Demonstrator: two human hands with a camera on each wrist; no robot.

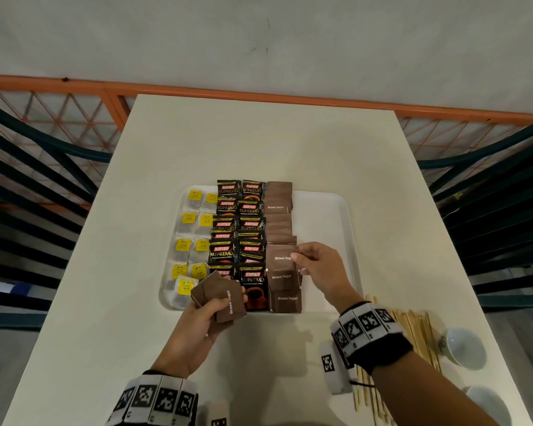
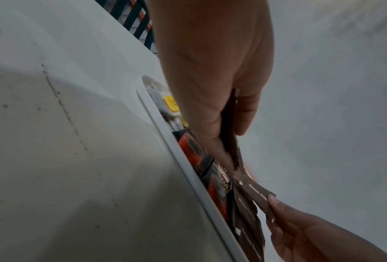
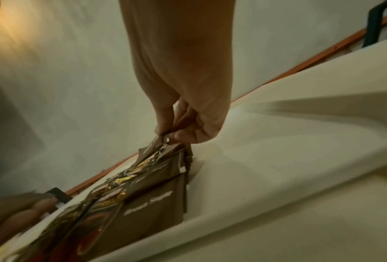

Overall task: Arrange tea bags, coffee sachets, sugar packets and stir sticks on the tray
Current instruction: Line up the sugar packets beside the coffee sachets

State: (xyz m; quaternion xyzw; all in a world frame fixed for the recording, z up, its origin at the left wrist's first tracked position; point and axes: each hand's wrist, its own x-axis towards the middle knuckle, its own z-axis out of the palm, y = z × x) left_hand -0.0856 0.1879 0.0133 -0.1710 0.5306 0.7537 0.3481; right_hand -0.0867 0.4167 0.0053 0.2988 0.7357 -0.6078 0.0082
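A white tray (image 1: 326,216) sits on a white counter (image 1: 259,142), and most of its left and middle part is filled in columns. On the left lie tea bags (image 1: 189,229) with yellow tags, in 2 columns. Next to them run 2 columns of black coffee sachets (image 1: 239,229), overlapping one another from the far edge to the near edge. Just beside the sachets on the right is 1 column of brown sugar packets (image 1: 279,222), also overlapping; the right part of the tray is bare. The right hand (image 1: 322,267) is over the near part of that column, and its fingers (image 3: 163,122) are clamped on the edge of one sugar packet (image 1: 282,256), thumb on one side and fingertips on the other, so that the packet tilts up off the packets under it. The left hand (image 1: 202,318) is at the near edge of the tray, over the coffee column, with its fingers curled round a small stack of sugar packets (image 1: 225,298) that fans out a little. In the left wrist view this stack (image 2: 230,140) shows edge-on between the thumb and the other fingers. The stir sticks (image 1: 413,330) lie in a loose bundle on the counter off the tray's near right corner, partly hidden under the right forearm. 2 white cups (image 1: 465,347) stand on the counter just to the right of the sticks.
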